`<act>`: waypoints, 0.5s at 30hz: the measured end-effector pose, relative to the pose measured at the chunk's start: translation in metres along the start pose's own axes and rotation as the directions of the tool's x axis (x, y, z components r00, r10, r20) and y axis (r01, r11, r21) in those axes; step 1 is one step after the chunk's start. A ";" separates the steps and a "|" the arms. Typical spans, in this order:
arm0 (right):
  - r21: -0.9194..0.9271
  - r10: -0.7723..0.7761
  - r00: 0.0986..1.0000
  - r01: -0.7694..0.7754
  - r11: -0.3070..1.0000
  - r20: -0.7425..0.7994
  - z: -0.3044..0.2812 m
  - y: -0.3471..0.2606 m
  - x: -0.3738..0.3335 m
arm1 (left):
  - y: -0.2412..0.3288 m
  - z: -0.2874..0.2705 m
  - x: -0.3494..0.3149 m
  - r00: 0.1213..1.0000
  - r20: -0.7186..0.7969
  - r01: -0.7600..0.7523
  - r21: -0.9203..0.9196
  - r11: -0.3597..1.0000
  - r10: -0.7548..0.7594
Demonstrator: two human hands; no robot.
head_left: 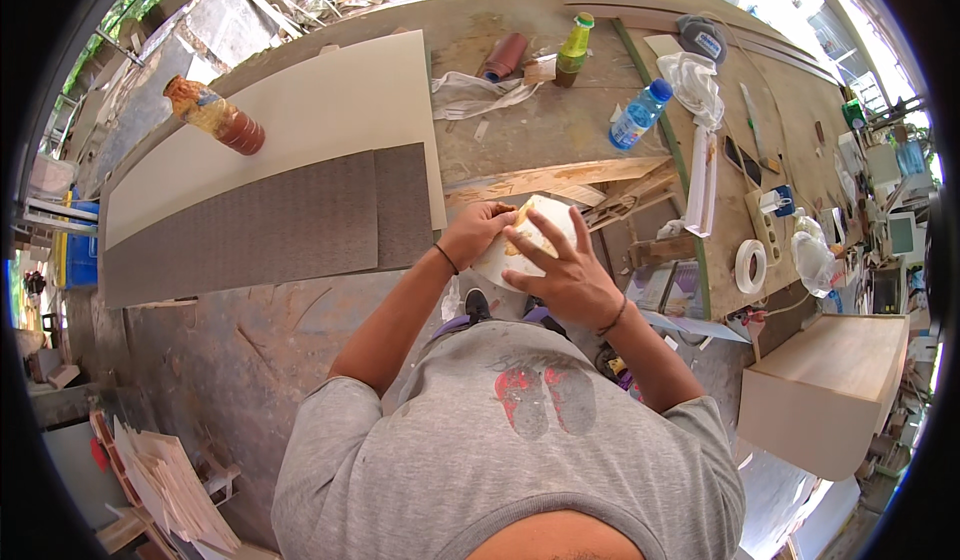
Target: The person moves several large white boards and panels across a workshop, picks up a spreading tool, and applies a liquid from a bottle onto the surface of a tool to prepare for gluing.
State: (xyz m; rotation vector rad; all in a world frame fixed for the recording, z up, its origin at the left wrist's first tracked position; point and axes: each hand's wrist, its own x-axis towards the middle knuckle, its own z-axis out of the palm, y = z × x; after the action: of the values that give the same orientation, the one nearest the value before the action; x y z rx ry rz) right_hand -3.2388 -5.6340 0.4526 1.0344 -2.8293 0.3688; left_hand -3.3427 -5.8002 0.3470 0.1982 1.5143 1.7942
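Note:
Close in front of my body is a white flat-faced piece [495, 263] with yellow-brown smears; its exact kind does not show. My left hand [478, 228] is closed at its left edge, with fingertips pinched together by the smears. Across the face of the piece lies my right hand [568, 278], its fingers spread and stretched out, touching the surface. Both hands are just off the near edge of the workbench. Beyond the left hand, a dark grey textured sheet [250, 220] rests on a larger pale board [330, 95].
A bottle with reddish-brown contents [215, 118] stands on the pale board. Farther back are a green-yellow bottle [574, 52], a maroon bottle [506, 56] lying down and a blue-capped water bottle [638, 117]. To the right are a tape roll [750, 266], a power strip [763, 222] and a wooden box [815, 390].

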 end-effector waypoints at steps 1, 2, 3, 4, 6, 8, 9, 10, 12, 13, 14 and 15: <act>-0.002 -0.014 1.000 0.014 1.000 0.012 0.003 -0.002 0.001 | -0.004 0.002 0.000 0.999 -0.003 0.045 -0.003 0.999 -0.045; -0.004 -0.028 0.999 0.028 1.000 0.027 0.006 -0.004 0.002 | -0.006 0.005 0.000 0.996 -0.006 0.089 -0.008 0.996 -0.089; -0.005 -0.003 0.999 0.003 1.000 0.044 0.009 -0.006 0.002 | -0.006 0.007 0.000 0.994 -0.019 0.104 0.041 0.994 -0.103; -0.012 -0.004 0.998 0.005 1.000 0.056 0.011 -0.006 0.000 | -0.006 0.008 0.001 0.995 -0.048 0.087 0.056 0.995 -0.084; -0.020 -0.019 0.997 0.021 1.000 0.080 0.014 -0.005 -0.003 | -0.008 0.006 0.000 0.992 -0.119 0.054 0.086 0.995 -0.044; 0.286 0.146 0.972 -0.089 0.954 -0.185 0.008 -0.007 -0.008 | -0.012 0.004 0.003 0.974 -0.199 -0.099 0.035 0.995 0.104; 0.438 0.253 0.923 -0.107 0.893 -0.290 0.006 -0.008 -0.008 | -0.012 0.003 0.004 0.954 -0.241 -0.178 0.015 0.984 0.176; 0.719 0.427 0.844 -0.073 0.691 -0.325 0.009 -0.010 -0.006 | -0.013 0.002 0.005 0.935 -0.260 -0.221 0.105 0.970 0.242; 0.984 0.745 0.645 0.151 0.096 -0.172 0.021 -0.015 -0.005 | -0.003 0.008 -0.002 0.895 -0.267 -0.280 0.284 0.917 0.356; 0.983 0.646 0.758 0.168 -0.070 -0.084 0.019 -0.010 -0.004 | 0.002 0.015 -0.006 0.887 -0.276 -0.276 0.325 0.905 0.370; 0.998 0.660 0.752 0.050 -0.040 -0.012 0.020 -0.007 -0.005 | 0.009 0.022 -0.010 0.879 -0.282 -0.271 0.368 0.889 0.384; 0.998 0.674 0.737 -0.069 -0.012 0.059 0.022 -0.005 -0.005 | 0.016 0.027 -0.014 0.870 -0.288 -0.265 0.411 0.872 0.400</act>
State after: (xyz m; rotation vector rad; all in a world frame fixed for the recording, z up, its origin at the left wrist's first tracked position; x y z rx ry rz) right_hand -3.2319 -5.6400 0.4310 -0.0869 -1.9593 2.4696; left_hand -3.3248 -5.7877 0.3734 0.3437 2.1946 1.8780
